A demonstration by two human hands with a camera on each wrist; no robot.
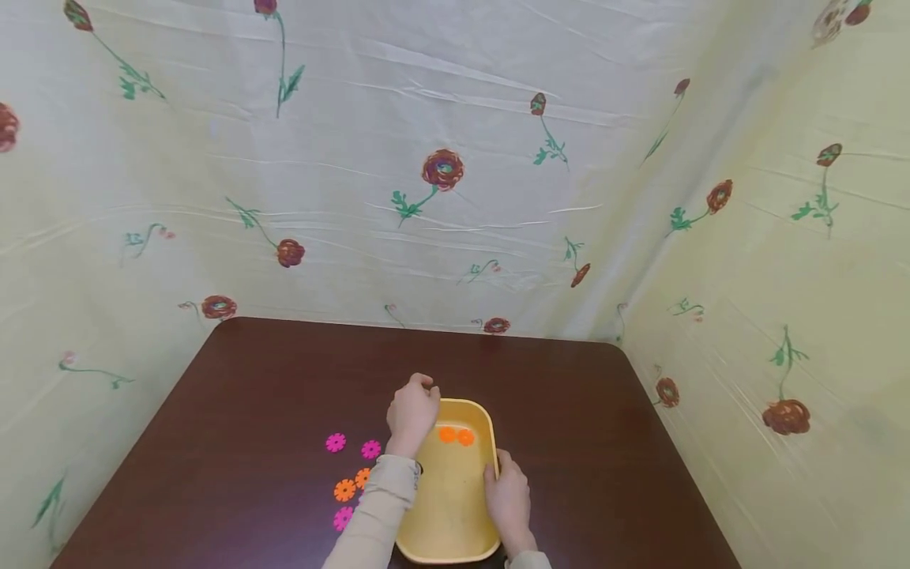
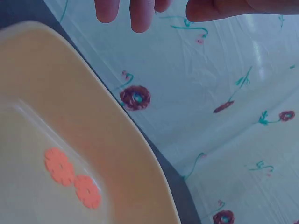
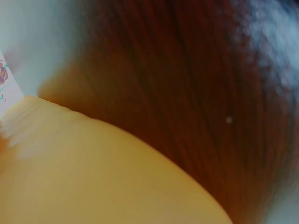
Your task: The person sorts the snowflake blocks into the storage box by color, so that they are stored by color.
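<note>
Yellow plastic makes up the shallow tray [image 1: 455, 506] that sits on the dark brown table [image 1: 249, 379], near its front edge and between the person's two hands. Two orange flower-shaped discs [image 1: 456, 435] lie touching each other on the tray floor at its far end; the left wrist view shows the same pair [image 2: 72, 177] side by side below the tray's sloping wall. The left hand [image 1: 412, 411] hangs over the tray's far left corner, its fingers curled loosely downward, and in the left wrist view the fingertips [image 2: 140, 16] and thumb stand slightly apart with nothing between them. The right hand [image 1: 508, 498] rests on the tray's right rim, thumb hooked over the edge on the inside and the other fingers lying along the outside wall, so it grips the rim. The right wrist view is blurred and shows only the yellow rim [image 3: 93, 163] against the brown tabletop. On the table left of the tray, beside the beige left sleeve [image 1: 377, 514], lie loose discs of the same shape: two pink ones [image 1: 336, 442] farther back, two orange ones [image 1: 344, 490] closer in, and another pink one [image 1: 343, 518] nearest the front. Pale cloth with red printed flowers [image 1: 442, 169] covers the walls behind and to each side.
</note>
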